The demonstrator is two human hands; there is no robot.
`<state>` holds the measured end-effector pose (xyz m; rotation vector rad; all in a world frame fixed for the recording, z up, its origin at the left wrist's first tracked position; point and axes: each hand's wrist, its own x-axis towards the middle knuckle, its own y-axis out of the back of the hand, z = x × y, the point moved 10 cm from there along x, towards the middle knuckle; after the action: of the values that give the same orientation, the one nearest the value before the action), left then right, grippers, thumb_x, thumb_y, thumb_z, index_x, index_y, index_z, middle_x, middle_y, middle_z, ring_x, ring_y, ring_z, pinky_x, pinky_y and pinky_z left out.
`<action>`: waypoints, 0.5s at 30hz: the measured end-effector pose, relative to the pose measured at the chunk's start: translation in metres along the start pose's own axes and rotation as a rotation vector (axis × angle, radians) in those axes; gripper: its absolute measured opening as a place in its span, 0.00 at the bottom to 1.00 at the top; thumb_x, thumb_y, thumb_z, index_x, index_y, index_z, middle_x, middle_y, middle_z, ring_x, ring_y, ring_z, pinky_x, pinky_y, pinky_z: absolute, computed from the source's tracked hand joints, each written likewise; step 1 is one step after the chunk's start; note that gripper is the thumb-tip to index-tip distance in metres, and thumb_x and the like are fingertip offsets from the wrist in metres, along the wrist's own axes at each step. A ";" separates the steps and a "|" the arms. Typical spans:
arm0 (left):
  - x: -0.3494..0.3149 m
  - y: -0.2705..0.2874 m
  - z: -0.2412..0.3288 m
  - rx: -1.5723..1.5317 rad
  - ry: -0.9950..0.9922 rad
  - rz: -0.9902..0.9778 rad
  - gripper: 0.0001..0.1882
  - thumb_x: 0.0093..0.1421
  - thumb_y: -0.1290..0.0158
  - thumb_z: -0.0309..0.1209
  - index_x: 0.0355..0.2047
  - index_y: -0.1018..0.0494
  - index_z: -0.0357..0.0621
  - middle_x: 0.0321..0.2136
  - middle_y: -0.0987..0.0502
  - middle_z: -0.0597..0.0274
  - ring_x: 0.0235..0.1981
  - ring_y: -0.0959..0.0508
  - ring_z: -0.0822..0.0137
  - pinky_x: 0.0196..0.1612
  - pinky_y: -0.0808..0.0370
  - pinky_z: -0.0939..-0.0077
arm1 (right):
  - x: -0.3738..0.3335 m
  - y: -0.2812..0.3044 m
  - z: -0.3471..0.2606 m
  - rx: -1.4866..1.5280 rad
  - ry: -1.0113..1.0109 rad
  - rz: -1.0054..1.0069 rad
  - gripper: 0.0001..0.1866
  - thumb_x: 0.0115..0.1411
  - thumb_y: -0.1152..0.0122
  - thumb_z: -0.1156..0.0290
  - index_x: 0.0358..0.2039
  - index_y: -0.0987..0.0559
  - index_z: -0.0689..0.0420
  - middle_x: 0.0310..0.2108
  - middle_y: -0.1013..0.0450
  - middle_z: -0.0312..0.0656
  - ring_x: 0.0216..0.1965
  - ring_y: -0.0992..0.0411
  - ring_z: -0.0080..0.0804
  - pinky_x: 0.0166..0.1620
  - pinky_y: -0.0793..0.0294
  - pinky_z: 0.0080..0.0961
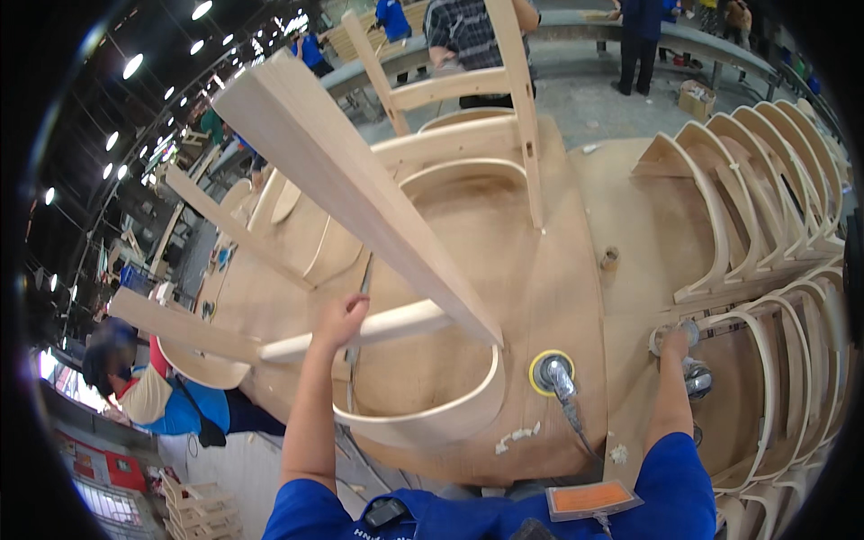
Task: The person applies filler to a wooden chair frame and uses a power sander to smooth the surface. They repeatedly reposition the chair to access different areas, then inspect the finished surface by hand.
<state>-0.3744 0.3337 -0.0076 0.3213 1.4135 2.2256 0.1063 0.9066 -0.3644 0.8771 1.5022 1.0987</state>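
My left hand (341,321) is closed over the rail (396,326) of a pale wooden chair frame. Its fingers curl in; what they hold, if anything, is hidden. One thick leg (360,193) of this frame rises toward me, and a curved wooden band (423,432) forms its near side. On the right, my right hand (673,344) is closed on a round silver-grey tool (688,331), mostly covered by the fingers. Just below it lies a shiny silver tool body (697,380). Between my arms, a disc sander (551,372) with a yellow-rimmed pad rests on the table, hose toward me.
Curved wooden frames stand in rows (765,193) along the right. Another chair frame (459,135) stands across the brown table (549,288). Near my side are white scraps (519,437) and a small cylinder (610,259) farther off. A person in blue (193,405) is at left.
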 end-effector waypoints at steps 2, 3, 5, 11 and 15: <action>-0.001 0.000 -0.005 -0.053 -0.010 0.022 0.17 0.55 0.52 0.39 0.40 0.22 0.43 0.31 0.20 0.51 0.34 0.21 0.60 0.40 0.27 0.70 | 0.000 -0.009 0.003 -0.003 -0.003 0.036 0.16 0.60 0.46 0.61 0.44 0.23 0.57 0.47 0.28 0.46 0.49 0.29 0.43 0.49 0.26 0.37; 0.000 -0.001 -0.006 -0.071 -0.014 0.032 0.18 0.55 0.52 0.40 0.41 0.22 0.45 0.30 0.20 0.49 0.33 0.21 0.60 0.40 0.27 0.70 | 0.004 -0.011 0.005 0.016 0.015 0.075 0.16 0.60 0.46 0.62 0.44 0.23 0.57 0.47 0.29 0.46 0.50 0.29 0.44 0.49 0.26 0.37; 0.000 -0.001 -0.008 -0.120 -0.033 0.036 0.18 0.55 0.52 0.39 0.41 0.22 0.44 0.31 0.20 0.49 0.33 0.21 0.60 0.39 0.27 0.70 | 0.012 -0.029 0.011 0.002 0.009 0.045 0.17 0.60 0.47 0.62 0.44 0.24 0.58 0.48 0.30 0.46 0.50 0.30 0.45 0.49 0.27 0.39; -0.001 0.005 -0.005 -0.049 -0.038 0.091 0.17 0.54 0.52 0.36 0.40 0.23 0.43 0.30 0.20 0.50 0.32 0.21 0.60 0.39 0.27 0.70 | 0.016 -0.019 0.017 0.403 -0.071 0.199 0.18 0.60 0.50 0.64 0.48 0.26 0.59 0.54 0.34 0.50 0.53 0.32 0.49 0.49 0.29 0.39; -0.001 0.005 -0.006 -0.106 -0.011 0.080 0.17 0.54 0.52 0.36 0.40 0.23 0.43 0.30 0.20 0.51 0.33 0.21 0.60 0.40 0.27 0.70 | 0.007 -0.023 -0.001 0.059 0.010 0.031 0.21 0.58 0.49 0.65 0.51 0.28 0.59 0.59 0.38 0.51 0.55 0.34 0.48 0.53 0.32 0.37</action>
<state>-0.3773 0.3272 -0.0059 0.3588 1.2925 2.3496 0.1047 0.9056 -0.3881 0.9396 1.5406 1.0866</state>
